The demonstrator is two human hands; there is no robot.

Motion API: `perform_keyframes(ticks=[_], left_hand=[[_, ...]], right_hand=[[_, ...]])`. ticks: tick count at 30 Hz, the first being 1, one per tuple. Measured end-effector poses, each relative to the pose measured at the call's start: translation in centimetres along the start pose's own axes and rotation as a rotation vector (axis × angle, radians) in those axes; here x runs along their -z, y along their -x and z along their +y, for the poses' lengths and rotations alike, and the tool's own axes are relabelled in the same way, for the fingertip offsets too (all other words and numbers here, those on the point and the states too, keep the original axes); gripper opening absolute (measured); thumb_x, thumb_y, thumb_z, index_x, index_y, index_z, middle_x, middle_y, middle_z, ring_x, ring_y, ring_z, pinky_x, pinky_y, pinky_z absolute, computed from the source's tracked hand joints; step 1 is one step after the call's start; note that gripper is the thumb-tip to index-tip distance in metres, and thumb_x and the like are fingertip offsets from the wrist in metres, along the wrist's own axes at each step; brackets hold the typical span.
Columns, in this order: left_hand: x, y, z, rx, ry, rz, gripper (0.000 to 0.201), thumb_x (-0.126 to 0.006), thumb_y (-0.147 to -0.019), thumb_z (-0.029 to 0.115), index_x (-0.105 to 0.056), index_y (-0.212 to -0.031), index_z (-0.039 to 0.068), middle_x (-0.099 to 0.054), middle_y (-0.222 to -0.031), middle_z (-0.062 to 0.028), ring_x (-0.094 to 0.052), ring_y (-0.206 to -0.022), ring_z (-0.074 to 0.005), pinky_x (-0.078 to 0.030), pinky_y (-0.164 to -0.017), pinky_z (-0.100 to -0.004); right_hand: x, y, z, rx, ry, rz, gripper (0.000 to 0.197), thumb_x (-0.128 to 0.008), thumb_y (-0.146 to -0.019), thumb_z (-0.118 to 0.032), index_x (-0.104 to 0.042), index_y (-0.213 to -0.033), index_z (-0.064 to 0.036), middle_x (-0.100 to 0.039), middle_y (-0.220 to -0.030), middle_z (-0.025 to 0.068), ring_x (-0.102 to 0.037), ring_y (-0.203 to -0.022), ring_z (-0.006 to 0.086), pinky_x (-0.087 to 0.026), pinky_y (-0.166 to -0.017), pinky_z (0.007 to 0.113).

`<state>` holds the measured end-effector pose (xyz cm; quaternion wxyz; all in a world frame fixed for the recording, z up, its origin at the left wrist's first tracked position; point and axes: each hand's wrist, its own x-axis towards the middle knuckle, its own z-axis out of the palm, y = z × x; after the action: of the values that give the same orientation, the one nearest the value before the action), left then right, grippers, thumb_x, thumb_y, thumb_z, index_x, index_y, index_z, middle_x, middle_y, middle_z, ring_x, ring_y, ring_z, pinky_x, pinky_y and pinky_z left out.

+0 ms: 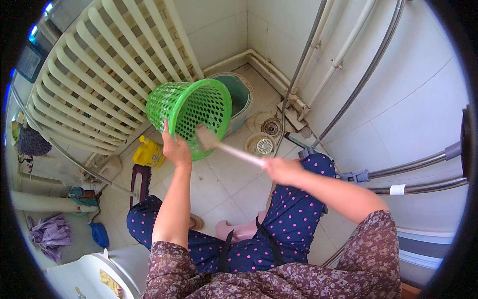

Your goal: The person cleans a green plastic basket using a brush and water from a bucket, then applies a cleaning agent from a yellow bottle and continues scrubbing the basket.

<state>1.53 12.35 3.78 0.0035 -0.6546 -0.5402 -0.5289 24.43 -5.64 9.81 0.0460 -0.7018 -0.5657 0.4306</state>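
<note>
My left hand (178, 149) grips the rim of a bright green perforated plastic basket (162, 102), which is tilted on its side with its mouth toward me. In my right hand (285, 171) is the pale handle of a scrubbing brush (239, 153). The brush's head is blurred by motion and sits at the basket's lower inner wall. Behind the basket stands a greenish bucket (242, 92) with a pale rim, partly hidden by it.
A cream radiator (102, 55) fills the left wall. Near my left hand are a yellow bottle (148, 152) and a dark mop head (140, 182). A floor drain (271, 127) and a round white drain cover (264, 146) lie right of the bucket. Hoses and pipes (343, 52) run along the right wall.
</note>
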Motion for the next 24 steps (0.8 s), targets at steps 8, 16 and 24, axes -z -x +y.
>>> perform_keyframes(ticks=[8,16,24], left_hand=[[-1.3,0.3,1.2,0.237,0.068,0.075,0.05,-0.047,-0.073,-0.007,-0.056,-0.119,0.008,-0.061,-0.116,-0.0089,-0.061,-0.094,-0.0312,-0.048,-0.076,-0.036],[-3.6,-0.4,3.3,0.51,0.156,0.176,0.049,-0.043,-0.07,-0.01,-0.057,-0.116,0.0,-0.063,-0.108,-0.0182,-0.061,-0.093,-0.0308,-0.045,-0.083,-0.0362],[-3.4,-3.9,2.0,0.722,0.162,0.224,0.031,-0.045,-0.075,-0.006,-0.061,-0.102,-0.001,-0.064,-0.09,-0.0152,-0.06,-0.08,-0.0257,-0.046,-0.074,-0.0347]], right_hand=[[6.1,-0.3,3.8,-0.004,0.381,0.268,0.024,-0.042,-0.091,-0.028,-0.057,-0.106,-0.0182,-0.065,-0.086,0.0143,-0.063,-0.077,0.0331,-0.05,-0.068,0.047],[-0.2,7.0,1.8,-0.079,-0.455,-0.029,0.039,-0.048,-0.092,-0.027,-0.051,-0.127,-0.0093,-0.062,-0.073,0.0103,-0.059,-0.062,0.0177,-0.048,-0.059,0.034],[1.6,5.3,4.1,-0.073,0.052,0.407,0.029,-0.047,-0.09,-0.029,-0.054,-0.117,-0.0197,-0.064,-0.08,0.0169,-0.063,-0.073,0.0366,-0.05,-0.066,0.049]])
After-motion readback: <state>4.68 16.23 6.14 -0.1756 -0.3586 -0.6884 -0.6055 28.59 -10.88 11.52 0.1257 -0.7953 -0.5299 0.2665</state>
